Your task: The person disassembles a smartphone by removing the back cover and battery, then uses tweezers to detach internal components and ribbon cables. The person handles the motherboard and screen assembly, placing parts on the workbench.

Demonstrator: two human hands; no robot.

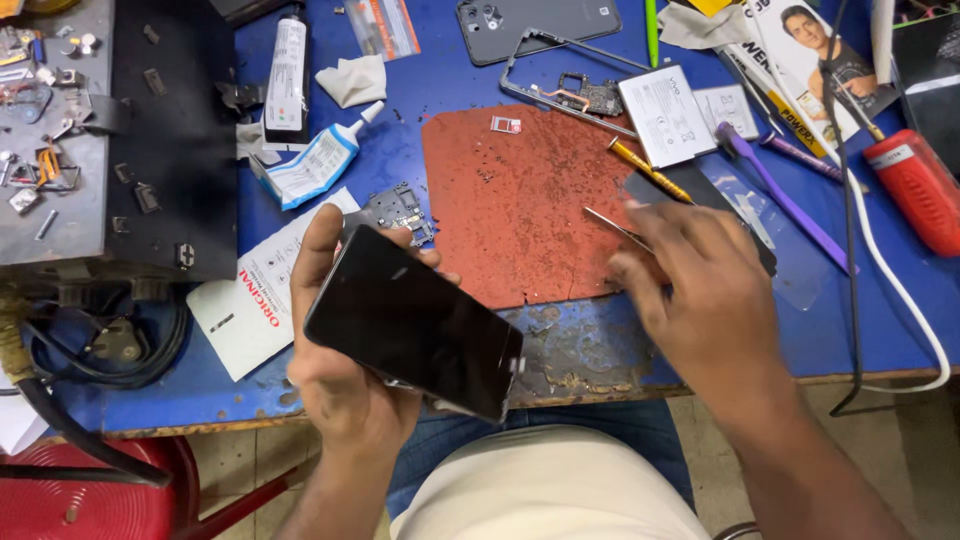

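Note:
My left hand [335,345] grips a black smartphone [412,322], screen up and tilted, over the near edge of the blue workbench [590,350]. My right hand [700,285] hovers over the bench to the right of the phone, blurred, fingers closed around thin metal tweezers [612,226] that point left over the red mat [520,200]. A small circuit board [398,208] lies just behind the phone.
A glue tube [315,160], a white tube [287,75], a phone frame [570,85], a white battery [668,113], a grey back cover [540,25], a purple pry tool [785,195], a yellow screwdriver [650,170] and a red-handled tool [915,185] lie about. A dark metal box [160,140] stands at left.

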